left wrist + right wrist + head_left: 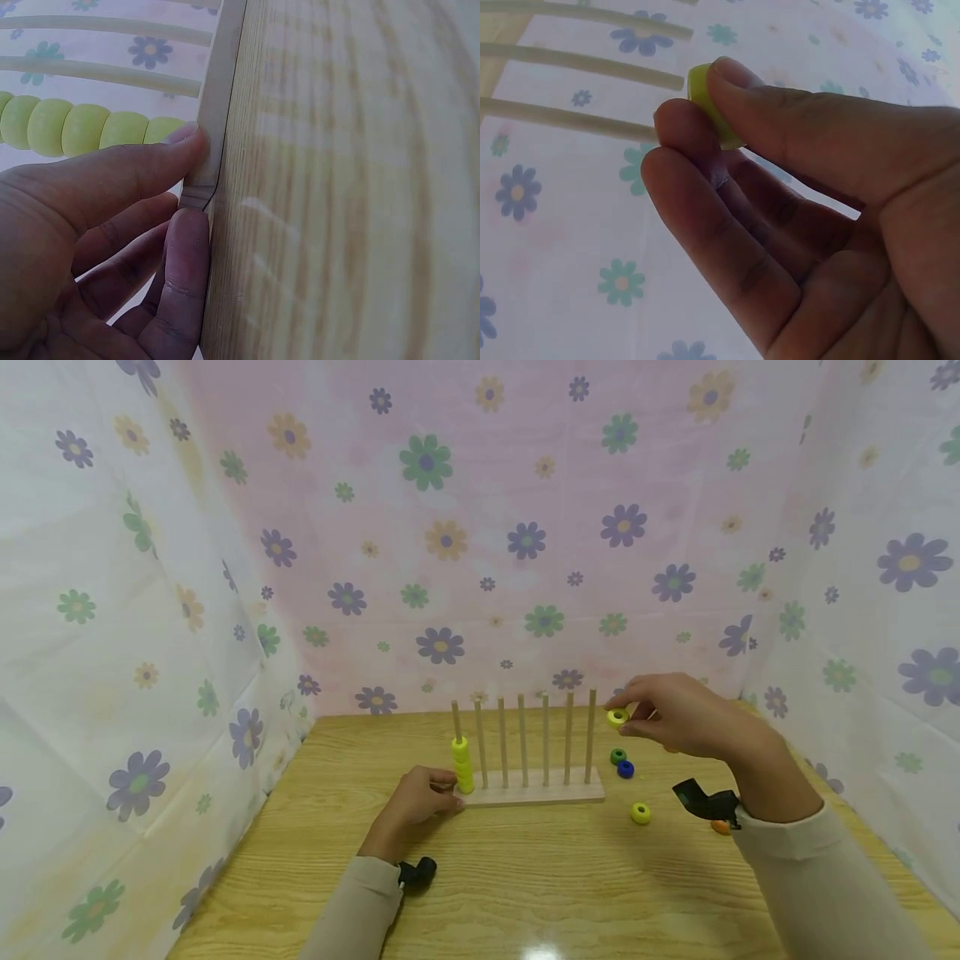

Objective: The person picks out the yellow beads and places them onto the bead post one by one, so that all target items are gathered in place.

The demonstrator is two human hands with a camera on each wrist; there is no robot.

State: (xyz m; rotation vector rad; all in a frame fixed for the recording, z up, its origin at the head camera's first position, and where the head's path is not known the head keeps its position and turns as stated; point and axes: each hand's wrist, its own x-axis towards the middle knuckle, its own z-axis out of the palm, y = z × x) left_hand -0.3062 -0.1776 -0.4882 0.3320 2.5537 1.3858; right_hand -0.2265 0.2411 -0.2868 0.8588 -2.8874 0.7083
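A wooden peg rack (536,794) stands on the table, with a row of several upright pegs. Its leftmost peg carries a stack of yellow beads (462,768); the other pegs are bare. At that end my left hand (415,797) grips the base. The left wrist view shows the thumb (161,156) on the base beside the lowest bead, with fingers at the base's end. Raised beyond the rightmost peg, my right hand (686,718) pinches a yellow bead (617,718) between thumb and fingertips. This bead (709,105) is off the pegs, near their tips.
Right of the rack, a green bead (618,757) and a blue bead (626,769) lie together. Nearer is another yellow bead (641,813). An orange bead (721,827) is partly hidden by the right wrist's black camera (705,802). Flowered cloth (480,585) encloses the table's back and sides.
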